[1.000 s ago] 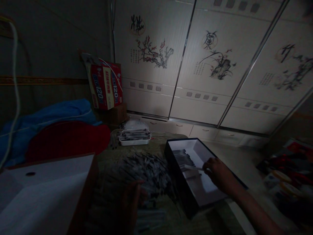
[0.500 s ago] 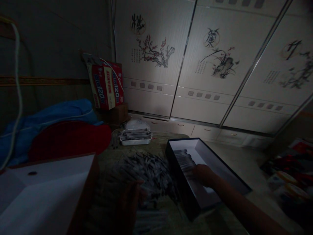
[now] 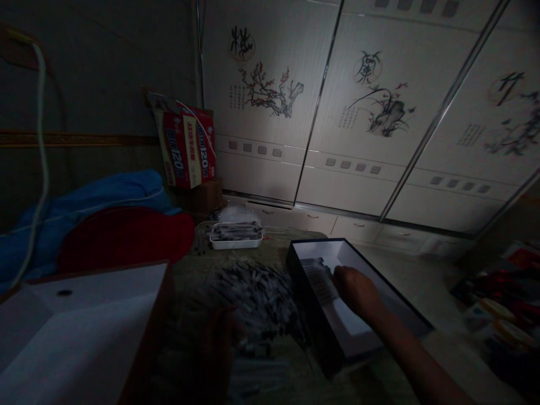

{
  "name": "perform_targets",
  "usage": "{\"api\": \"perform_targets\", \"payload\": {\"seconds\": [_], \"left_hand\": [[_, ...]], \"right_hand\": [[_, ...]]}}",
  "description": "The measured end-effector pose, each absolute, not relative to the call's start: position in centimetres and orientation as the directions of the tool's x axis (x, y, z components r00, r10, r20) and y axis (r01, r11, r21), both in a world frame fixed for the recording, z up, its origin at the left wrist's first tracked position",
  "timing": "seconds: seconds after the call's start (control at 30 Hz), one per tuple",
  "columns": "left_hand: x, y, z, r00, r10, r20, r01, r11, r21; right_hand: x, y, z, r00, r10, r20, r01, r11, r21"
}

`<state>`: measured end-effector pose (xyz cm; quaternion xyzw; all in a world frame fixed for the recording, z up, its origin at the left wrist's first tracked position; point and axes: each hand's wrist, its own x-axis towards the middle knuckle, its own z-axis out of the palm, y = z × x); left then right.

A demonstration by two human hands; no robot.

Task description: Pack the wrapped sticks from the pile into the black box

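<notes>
My right hand (image 3: 358,289) is over a dark-rimmed box (image 3: 390,289) with a white inside, its fingers curled together. Whatever those fingers may hold is hidden. Just left of it, inside the box, a row of thin pen-like sticks (image 3: 318,278) lies side by side. My left hand (image 3: 219,334), very dim, is at the near edge of a loose pile of dark and clear pen-like sticks (image 3: 257,292). Its fingers look bent inward, and I cannot make out what is in them. Several clear sticks (image 3: 259,374) lie together to the right of this hand.
A white tray (image 3: 236,244) of similar sticks stands behind the pile. At the left is a large open box (image 3: 84,332) with a white inside, before red (image 3: 126,239) and blue cloth (image 3: 105,194). A red carton (image 3: 188,149) stands by the wardrobe doors (image 3: 261,169).
My right hand has lifted slightly away from the row of sticks in the box, which now shows more fully. The left hand has shifted slightly left; the view has moved a little.
</notes>
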<state>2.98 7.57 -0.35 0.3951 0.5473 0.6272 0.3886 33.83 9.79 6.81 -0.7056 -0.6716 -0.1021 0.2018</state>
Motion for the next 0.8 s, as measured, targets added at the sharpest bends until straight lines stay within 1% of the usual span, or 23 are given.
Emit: {"api": "perform_targets", "payload": {"seconds": [0.07,0.13,0.17,0.2,0.23,0.27,0.3,0.33,0.4,0.47,0.53,0.6,0.7,0.77,0.8], "left_hand": [[2.8,7.5,-0.8,-0.431,0.895,0.112,-0.02,-0.133,0.991],[2.7,7.5,-0.9,-0.44,0.887,0.139,0.0,-0.154,0.988],[2.6,7.5,-0.9,-0.433,0.89,0.144,0.006,-0.157,0.988],[2.5,7.4,-0.8,-0.422,0.895,0.144,0.011,-0.154,0.988],[2.5,7.4,-0.7,-0.413,0.899,0.144,0.017,-0.151,0.988],[2.5,7.3,-0.4,-0.414,0.898,0.148,0.021,-0.153,0.988],[2.5,7.1,-0.2,-0.414,0.898,0.15,0.019,-0.156,0.988],[2.6,7.0,0.1,-0.407,0.901,0.149,0.006,-0.161,0.987],[2.9,6.5,0.6,-0.378,0.916,0.134,-0.054,-0.167,0.984],[3.4,6.0,1.2,-0.315,0.944,0.102,-0.129,-0.149,0.98],[3.7,5.5,1.8,-0.25,0.965,0.076,-0.177,-0.122,0.977],[3.7,5.1,2.1,-0.221,0.973,0.061,-0.192,-0.105,0.976],[3.1,4.6,1.5,-0.255,0.965,0.059,-0.119,-0.092,0.989],[2.5,4.4,0.1,-0.235,0.971,0.053,0.0,-0.055,0.999],[2.3,4.4,-0.7,-0.264,0.963,0.053,0.066,-0.037,0.997]], "right_hand": [[31.2,7.8,8.2,0.006,0.907,0.422,0.98,0.078,-0.181],[27.9,5.4,8.7,-0.049,0.909,0.414,0.956,0.163,-0.244],[26.2,4.3,8.4,-0.07,0.916,0.396,0.935,0.199,-0.294],[24.5,3.3,7.9,-0.094,0.943,0.318,0.883,0.226,-0.411],[23.0,2.5,7.1,-0.101,0.965,0.243,0.848,0.211,-0.486],[21.7,1.9,6.2,-0.125,0.981,0.145,0.829,0.184,-0.528],[20.6,1.6,5.1,-0.15,0.986,0.076,0.825,0.167,-0.54],[19.9,1.5,4.0,-0.156,0.987,0.024,0.842,0.146,-0.519],[19.0,1.7,1.9,-0.119,0.992,-0.032,0.902,0.095,-0.421],[18.9,2.2,0.6,-0.078,0.996,-0.036,0.94,0.061,-0.337],[19.1,2.5,0.1,-0.076,0.997,-0.033,0.954,0.063,-0.292],[19.4,2.8,0.1,-0.093,0.995,-0.044,0.965,0.079,-0.249],[19.8,3.1,0.1,-0.121,0.992,-0.044,0.972,0.11,-0.21],[20.2,3.2,-0.3,-0.121,0.992,-0.023,0.972,0.113,-0.207],[20.5,3.2,-0.4,-0.113,0.993,-0.01,0.971,0.109,-0.212]]}}
